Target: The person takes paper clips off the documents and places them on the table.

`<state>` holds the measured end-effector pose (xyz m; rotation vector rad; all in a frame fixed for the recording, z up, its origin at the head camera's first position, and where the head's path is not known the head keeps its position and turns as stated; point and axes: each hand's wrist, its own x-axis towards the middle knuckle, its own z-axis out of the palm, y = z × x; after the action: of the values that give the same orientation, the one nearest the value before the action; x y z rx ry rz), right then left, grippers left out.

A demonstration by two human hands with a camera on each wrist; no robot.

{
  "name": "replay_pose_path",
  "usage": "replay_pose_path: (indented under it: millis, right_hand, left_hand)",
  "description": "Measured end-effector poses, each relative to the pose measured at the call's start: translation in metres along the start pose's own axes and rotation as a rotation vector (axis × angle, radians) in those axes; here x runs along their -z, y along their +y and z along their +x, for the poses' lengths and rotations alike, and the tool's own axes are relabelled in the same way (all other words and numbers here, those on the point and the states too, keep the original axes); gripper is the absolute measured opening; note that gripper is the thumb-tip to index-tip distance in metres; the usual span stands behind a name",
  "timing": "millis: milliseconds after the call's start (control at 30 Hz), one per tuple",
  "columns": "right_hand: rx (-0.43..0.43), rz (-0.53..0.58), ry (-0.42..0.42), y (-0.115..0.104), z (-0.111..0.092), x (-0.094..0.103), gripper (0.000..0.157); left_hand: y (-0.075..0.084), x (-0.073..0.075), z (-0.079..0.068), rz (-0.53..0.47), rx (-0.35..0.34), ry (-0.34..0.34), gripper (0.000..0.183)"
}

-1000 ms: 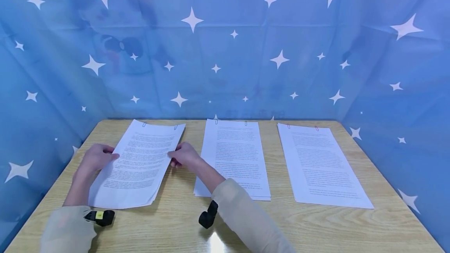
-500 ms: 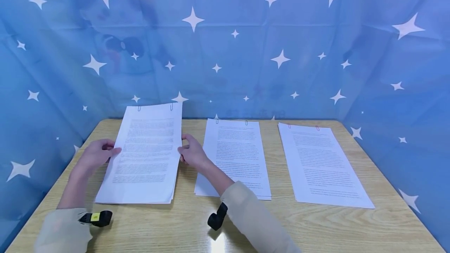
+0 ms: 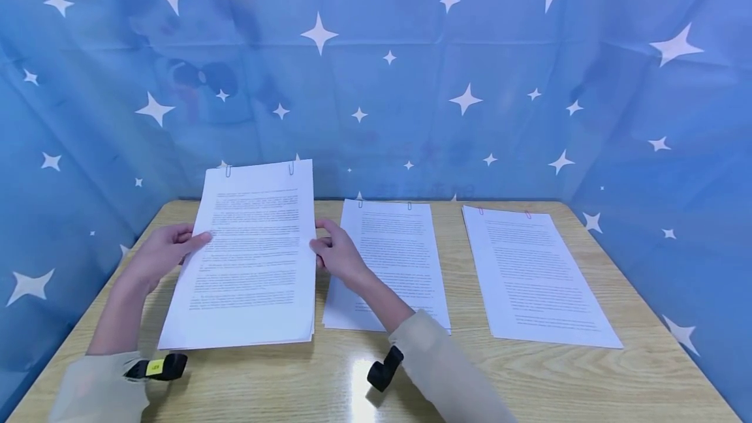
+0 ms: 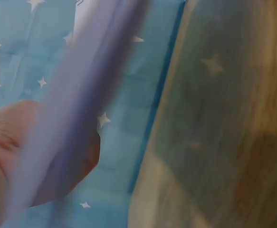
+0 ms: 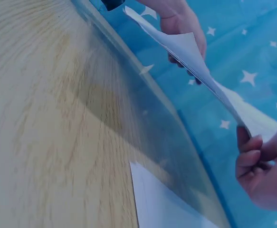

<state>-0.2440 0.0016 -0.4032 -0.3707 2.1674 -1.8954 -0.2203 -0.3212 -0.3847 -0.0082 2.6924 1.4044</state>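
A stack of printed sheets (image 3: 247, 247) with two paper clips (image 3: 290, 168) along its top edge is held up off the table, tilted toward the head camera. My left hand (image 3: 163, 253) grips its left edge, thumb on the front face. On the opposite edge my right hand (image 3: 341, 253) pinches the paper between thumb and fingers. From the right wrist view, the stack (image 5: 200, 71) shows edge-on and slightly bent, raised above the wood. In the left wrist view the paper (image 4: 67, 104) is a blurred band across the left hand (image 4: 14, 142).
A second clipped stack (image 3: 399, 266) lies mid-table, partly behind the right forearm. Farther right lies a third stack (image 3: 546, 279) with red paper clips (image 3: 527, 215). Behind the wooden table (image 3: 529, 384) hangs a blue curtain (image 3: 376, 83) with white stars.
Both hands have lifted the left stack from near the table, its top edge rising toward the curtain. The right hand has shifted right and up. The other two stacks have stayed put.
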Motion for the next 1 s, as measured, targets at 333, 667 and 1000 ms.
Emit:
replay_pose_path:
  millis: [333, 667, 1000]
  right_hand:
    - [0.02, 0.013, 0.004, -0.005, -0.012, 0.034, 0.026]
    - [0.072, 0.004, 0.068, -0.01, -0.023, 0.075, 0.028]
    - [0.197, -0.067, 0.037, -0.007, -0.04, 0.112, 0.025]
  left_hand:
    - [0.031, -0.017, -0.008, -0.061, -0.066, 0.007, 0.052]
    - [0.063, -0.045, -0.013, -0.142, -0.171, -0.038, 0.043]
    - [0.089, -0.07, -0.015, -0.199, -0.231, -0.097, 0.039]
